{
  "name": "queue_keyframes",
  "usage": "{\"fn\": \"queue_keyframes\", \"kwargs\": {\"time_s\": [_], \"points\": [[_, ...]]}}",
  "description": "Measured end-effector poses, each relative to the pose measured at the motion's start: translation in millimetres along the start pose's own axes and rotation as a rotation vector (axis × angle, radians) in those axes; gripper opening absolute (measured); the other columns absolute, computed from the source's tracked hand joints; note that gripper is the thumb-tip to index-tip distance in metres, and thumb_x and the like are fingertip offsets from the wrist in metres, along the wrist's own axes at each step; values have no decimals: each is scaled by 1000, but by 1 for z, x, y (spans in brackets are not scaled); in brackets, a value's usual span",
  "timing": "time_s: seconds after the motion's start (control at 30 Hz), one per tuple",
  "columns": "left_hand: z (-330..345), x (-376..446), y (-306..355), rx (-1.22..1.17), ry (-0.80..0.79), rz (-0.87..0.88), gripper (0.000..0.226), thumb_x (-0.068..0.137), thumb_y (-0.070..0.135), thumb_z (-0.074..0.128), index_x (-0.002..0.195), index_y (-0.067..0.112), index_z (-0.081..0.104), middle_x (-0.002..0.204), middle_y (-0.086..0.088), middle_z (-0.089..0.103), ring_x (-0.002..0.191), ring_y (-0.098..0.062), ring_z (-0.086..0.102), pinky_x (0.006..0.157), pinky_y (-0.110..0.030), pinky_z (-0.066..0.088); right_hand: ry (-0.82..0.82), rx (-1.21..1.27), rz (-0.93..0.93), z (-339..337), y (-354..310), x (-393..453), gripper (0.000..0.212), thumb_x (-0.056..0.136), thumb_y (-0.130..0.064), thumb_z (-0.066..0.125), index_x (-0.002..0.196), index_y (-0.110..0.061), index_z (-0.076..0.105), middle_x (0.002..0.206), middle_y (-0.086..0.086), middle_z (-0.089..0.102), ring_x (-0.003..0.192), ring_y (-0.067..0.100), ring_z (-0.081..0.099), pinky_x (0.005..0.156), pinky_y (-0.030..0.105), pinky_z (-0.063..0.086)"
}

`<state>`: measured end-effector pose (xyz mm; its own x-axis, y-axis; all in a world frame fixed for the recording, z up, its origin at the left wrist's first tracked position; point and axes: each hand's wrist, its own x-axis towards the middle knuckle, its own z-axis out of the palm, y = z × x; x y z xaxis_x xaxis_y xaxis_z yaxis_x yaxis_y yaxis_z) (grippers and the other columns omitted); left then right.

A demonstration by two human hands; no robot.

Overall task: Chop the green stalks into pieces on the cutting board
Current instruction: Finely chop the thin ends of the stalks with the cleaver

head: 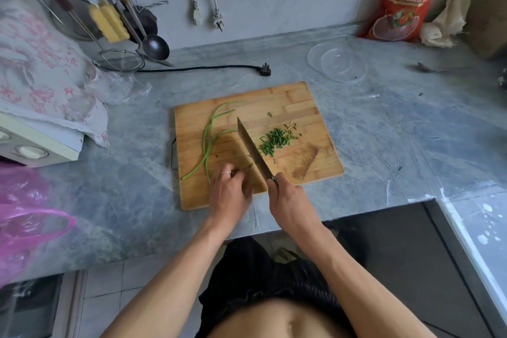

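Gripping the cleaver [251,149] handle in my right hand [288,199], blade angled across the middle of the wooden cutting board [301,99]. My left hand [229,191] sits just left of the blade, fingers curled down on stalk ends; can't tell if it's pinching them. Long green stalks [208,137] lie curved on the board's left half. Chopped pieces [274,140] piled right of the blade. Clear plastic lid [336,63] upper right on the marble counter [384,132].

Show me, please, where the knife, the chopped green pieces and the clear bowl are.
knife [251,149]: head view, middle of blade.
chopped green pieces [274,140]: head view, pile centre.
clear bowl [315,63]: head view, left rim.
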<state>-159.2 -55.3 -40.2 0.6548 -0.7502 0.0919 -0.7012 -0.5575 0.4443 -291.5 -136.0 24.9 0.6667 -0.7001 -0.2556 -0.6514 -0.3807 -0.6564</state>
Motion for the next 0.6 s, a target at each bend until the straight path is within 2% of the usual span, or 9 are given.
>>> {"fn": "queue_keyframes", "kwargs": {"time_s": [0.23, 0.4, 0.6], "points": [[-4, 7, -2, -27, -5, 34, 16, 84, 15, 70, 98, 10, 73, 98, -10, 63, 78, -33, 65, 70, -42, 55, 35, 57, -23, -11, 7, -5, 31, 103, -37, 38, 78, -18, 34, 59, 12, 46, 49, 29, 34, 47, 34, 27], [-2, 5, -7, 57, -24, 72, 19, 85, 20, 67, 102, 12, 72, 101, -11, 61, 83, -35, 63, 74, -43, 54, -32, -80, -40, -6, 1, -5, 28, 104, -40, 33, 88, -17, 37, 65, 11, 46, 52, 33, 41, 44, 33, 28], [-3, 2, -3, 71, 11, 71, 17, 82, 16, 68, 98, 15, 72, 97, -8, 60, 87, -33, 57, 73, -41, 50, -39, -154, -68, 2, -1, 2, 28, 104, -41, 30, 96, -16, 40, 67, 12, 52, 52, 33, 47, 47, 35, 37]]}}
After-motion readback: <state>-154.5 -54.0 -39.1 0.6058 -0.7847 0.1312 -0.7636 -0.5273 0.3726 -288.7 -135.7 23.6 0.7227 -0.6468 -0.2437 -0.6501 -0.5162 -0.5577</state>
